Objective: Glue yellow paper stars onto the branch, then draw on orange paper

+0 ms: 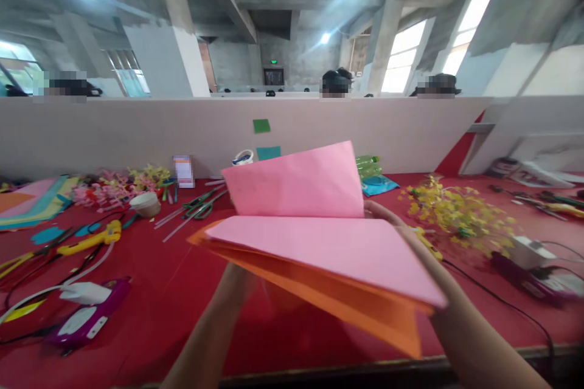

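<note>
Folded sheets of pink paper [314, 243] with orange paper [365, 310] beneath them are held up above the red table. The upper pink flap stands raised from a crease, and the lower one slants toward me. My right hand [378, 211] is closed on the right side of the paper near the crease; part of it is behind the sheets. From the lower left my left hand [243, 272] reaches under the paper. Its fingers are hidden there, so their grip does not show.
On the red table [150, 316] at left lie a yellow glue gun [93, 240], a purple power strip [89, 316], scissors [201, 206] and artificial flowers [123, 185]. Yellow flowers [456, 209] and another power strip [529, 279] are at right. A white partition [137, 127] stands behind; people's heads show beyond.
</note>
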`<action>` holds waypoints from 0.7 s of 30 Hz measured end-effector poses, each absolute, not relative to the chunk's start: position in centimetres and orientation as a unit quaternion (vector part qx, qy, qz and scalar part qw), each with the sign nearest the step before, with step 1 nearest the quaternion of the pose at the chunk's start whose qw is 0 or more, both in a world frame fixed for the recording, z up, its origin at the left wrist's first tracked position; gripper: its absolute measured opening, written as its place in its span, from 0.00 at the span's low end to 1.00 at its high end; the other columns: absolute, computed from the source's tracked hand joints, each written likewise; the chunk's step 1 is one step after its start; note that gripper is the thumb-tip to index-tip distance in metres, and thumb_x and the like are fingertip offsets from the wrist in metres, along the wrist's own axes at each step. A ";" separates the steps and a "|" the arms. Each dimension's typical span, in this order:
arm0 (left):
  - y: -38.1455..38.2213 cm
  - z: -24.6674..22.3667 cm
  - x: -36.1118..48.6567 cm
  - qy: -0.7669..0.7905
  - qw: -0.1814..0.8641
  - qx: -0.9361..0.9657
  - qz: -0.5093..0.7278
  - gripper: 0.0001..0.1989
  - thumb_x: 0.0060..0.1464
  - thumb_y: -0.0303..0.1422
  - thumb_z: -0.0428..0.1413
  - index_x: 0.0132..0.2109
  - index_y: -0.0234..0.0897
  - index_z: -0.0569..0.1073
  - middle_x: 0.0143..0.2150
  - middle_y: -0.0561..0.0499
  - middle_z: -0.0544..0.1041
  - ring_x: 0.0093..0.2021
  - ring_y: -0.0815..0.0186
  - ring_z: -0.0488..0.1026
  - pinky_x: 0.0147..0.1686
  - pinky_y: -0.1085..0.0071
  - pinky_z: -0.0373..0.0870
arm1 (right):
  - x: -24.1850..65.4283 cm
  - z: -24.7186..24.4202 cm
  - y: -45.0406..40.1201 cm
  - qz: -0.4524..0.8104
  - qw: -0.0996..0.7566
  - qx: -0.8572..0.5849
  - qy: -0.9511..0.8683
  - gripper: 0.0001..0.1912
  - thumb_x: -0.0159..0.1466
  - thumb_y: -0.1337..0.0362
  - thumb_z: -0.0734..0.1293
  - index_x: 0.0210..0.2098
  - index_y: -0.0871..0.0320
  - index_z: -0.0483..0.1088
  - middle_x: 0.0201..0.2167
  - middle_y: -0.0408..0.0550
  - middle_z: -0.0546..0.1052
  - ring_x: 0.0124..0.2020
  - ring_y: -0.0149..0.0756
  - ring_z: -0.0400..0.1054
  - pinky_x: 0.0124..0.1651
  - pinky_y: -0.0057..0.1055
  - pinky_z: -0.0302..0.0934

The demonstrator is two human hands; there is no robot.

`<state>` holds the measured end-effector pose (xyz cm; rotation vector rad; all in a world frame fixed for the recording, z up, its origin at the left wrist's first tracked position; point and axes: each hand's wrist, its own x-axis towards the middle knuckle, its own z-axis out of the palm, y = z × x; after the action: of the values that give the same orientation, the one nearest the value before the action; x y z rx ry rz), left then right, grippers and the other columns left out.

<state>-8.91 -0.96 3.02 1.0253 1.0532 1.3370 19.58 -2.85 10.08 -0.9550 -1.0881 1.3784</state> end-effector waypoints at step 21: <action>-0.1 5.1 3.4 0.294 0.705 0.442 0.471 0.16 0.49 0.36 0.60 0.46 0.38 0.75 0.49 0.47 0.76 0.54 0.58 0.69 0.53 0.63 0.63 | 28.8 6.5 -3.9 0.433 0.625 -0.473 -0.444 0.15 0.49 0.61 0.73 0.37 0.56 0.74 0.41 0.50 0.78 0.43 0.45 0.72 0.47 0.39 0.66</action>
<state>3.41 -0.07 5.09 0.9834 0.6529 1.0466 28.85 -3.89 6.54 -1.0864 -1.0200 0.9938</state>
